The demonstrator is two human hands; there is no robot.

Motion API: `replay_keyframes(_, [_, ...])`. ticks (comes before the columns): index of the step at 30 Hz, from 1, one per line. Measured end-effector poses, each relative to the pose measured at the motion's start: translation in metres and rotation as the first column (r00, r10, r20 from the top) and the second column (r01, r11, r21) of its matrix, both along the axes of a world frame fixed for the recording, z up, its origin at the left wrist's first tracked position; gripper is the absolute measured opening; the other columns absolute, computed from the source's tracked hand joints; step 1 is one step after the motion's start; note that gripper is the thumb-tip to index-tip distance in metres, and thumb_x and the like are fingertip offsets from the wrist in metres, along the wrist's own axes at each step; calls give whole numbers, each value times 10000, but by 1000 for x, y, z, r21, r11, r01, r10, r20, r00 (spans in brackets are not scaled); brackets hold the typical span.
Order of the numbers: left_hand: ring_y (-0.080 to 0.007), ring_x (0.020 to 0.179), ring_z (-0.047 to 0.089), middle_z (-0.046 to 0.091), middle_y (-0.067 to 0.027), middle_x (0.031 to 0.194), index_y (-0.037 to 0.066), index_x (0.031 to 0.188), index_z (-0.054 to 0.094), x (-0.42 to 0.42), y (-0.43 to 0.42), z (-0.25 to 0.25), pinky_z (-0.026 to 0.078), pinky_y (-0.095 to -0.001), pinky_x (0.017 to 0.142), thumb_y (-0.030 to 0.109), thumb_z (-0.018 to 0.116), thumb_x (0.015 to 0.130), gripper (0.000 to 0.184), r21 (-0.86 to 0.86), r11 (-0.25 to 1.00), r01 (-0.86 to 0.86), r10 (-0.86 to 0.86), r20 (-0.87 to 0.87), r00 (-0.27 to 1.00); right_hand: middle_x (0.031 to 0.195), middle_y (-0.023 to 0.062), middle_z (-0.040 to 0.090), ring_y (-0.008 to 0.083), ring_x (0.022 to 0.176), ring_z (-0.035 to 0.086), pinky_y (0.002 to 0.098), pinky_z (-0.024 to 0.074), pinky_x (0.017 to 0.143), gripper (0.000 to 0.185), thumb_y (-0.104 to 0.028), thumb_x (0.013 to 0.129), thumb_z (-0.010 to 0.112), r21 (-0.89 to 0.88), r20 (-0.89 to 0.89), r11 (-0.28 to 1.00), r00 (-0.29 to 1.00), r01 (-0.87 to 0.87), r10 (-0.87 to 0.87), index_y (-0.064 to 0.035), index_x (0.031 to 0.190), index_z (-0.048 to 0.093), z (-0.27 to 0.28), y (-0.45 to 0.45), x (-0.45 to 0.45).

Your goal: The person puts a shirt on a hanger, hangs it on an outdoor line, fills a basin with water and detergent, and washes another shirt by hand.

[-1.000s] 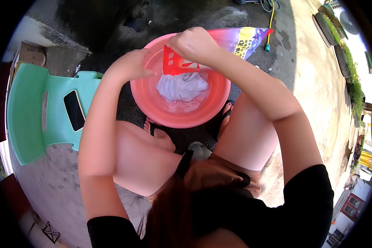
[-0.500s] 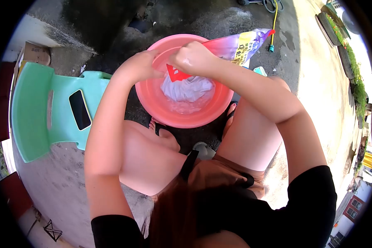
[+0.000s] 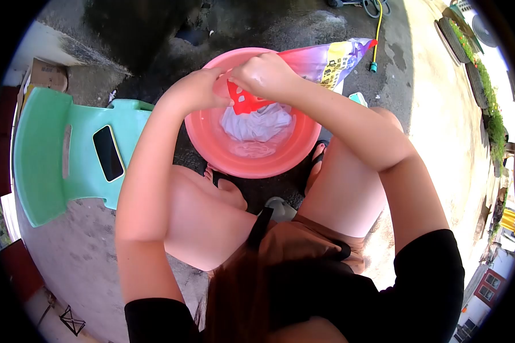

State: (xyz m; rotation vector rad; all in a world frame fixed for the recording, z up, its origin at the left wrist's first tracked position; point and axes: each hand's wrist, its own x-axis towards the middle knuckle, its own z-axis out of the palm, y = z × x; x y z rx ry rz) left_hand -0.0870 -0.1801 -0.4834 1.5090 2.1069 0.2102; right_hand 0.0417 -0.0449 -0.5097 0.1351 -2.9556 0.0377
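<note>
A colorful plastic bag (image 3: 332, 62), which looks like a detergent bag, slants over the far right rim of a pink basin (image 3: 256, 169). My right hand (image 3: 264, 74) is closed on its red end (image 3: 247, 102), which hangs below my fist and shows white marks. My left hand (image 3: 200, 90) is just left of that end, over the basin's left rim. Its thumb and fingers are apart, the thumb close to the red edge; whether they touch is unclear. Below, white cloth (image 3: 256, 123) lies in water in the basin.
A green plastic chair (image 3: 46, 154) stands to my left with a phone (image 3: 109, 153) on its seat. A cardboard box (image 3: 48, 75) is behind it. A yellow hose (image 3: 377, 34) lies on the wet ground at the back right. Beside my right knee is a small light-green item (image 3: 358, 99).
The red end of the bag has tipped lower and shows more below my right fist. My left thumb has come close to its edge. The cloth stays in the water.
</note>
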Motion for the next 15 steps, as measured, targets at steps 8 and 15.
replay_keyframes(8, [-322,1127,516,527,-201,1228,1,1292,433,0,-2,0,416,-356,945,279,739,660,756,-63,998,8,-9,-9,1000,641,121,614,294,574,603,374,484,526,209,-228,817,540,-36,-105,991,986,128,-131,-72,716,634,10,12,-10])
replay_keyframes(15, [-314,1116,524,533,-206,1218,10,1289,445,-8,-6,-2,420,-353,940,283,743,658,750,-55,998,9,-9,2,1000,617,144,605,301,572,607,382,491,533,213,-235,818,552,-95,-189,988,972,121,-137,-69,711,631,5,13,-18])
